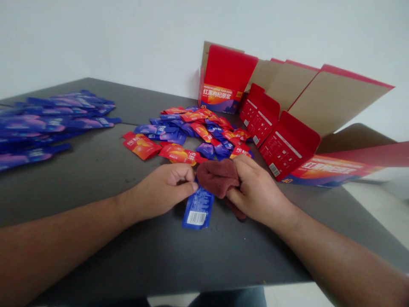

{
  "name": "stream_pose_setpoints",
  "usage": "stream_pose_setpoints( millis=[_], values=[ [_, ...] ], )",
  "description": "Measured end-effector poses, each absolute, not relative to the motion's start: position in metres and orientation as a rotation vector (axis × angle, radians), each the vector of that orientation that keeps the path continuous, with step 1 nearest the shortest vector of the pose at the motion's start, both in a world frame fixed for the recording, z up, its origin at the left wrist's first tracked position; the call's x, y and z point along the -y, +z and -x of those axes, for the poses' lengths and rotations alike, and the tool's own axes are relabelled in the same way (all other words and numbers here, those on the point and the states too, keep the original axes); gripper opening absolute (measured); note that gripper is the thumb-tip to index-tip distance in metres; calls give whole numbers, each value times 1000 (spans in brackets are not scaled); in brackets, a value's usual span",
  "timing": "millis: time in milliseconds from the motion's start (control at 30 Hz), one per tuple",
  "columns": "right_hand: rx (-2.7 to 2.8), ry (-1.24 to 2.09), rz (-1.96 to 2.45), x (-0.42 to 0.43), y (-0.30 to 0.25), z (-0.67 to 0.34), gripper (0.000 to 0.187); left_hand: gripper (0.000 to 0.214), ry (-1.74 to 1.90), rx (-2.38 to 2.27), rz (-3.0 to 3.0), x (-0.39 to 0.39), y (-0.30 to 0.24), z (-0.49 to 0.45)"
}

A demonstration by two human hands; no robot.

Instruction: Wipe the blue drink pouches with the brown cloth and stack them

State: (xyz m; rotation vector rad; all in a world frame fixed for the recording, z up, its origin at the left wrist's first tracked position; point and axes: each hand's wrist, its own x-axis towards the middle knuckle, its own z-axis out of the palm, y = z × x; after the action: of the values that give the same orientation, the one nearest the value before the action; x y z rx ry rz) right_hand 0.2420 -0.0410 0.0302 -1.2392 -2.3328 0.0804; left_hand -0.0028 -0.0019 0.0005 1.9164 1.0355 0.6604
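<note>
A blue sachet with a white barcode label hangs down in front of me, pinched at its top corner between the thumb and fingers of my left hand. My right hand is closed round a brown cloth, which covers the upper end of the sachet. A fold of the cloth dangles below my right fingers. Just beyond both hands lies a loose heap of red sachets and blue sachets.
Many blue sachets are piled at the left of the dark table. Red printed boxes with raised flaps stand along the right: an upright box at the back and another box nearer. A white wall rises behind.
</note>
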Motion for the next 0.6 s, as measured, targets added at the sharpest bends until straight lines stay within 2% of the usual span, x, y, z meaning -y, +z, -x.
stream_pose_setpoints(
  millis=[133, 300, 467, 600],
  values=[
    [2466, 226, 1119, 44, 30, -240, 21, 23, 620, -1026, -1895, 2, 0, 2],
    [2273, 86, 1227, 39, 30, -242, 18, 24, 680, -996, -1890, 2, -2, 2],
    [2472, 275, 1117, 42, 31, -240, 22, 26, 673, -1051, -1879, 4, 1, 1],
    [2356, 159, 1184, 40, 30, -242, 20, 23, 654, -1016, -1833, 3, -2, 1]
  ],
)
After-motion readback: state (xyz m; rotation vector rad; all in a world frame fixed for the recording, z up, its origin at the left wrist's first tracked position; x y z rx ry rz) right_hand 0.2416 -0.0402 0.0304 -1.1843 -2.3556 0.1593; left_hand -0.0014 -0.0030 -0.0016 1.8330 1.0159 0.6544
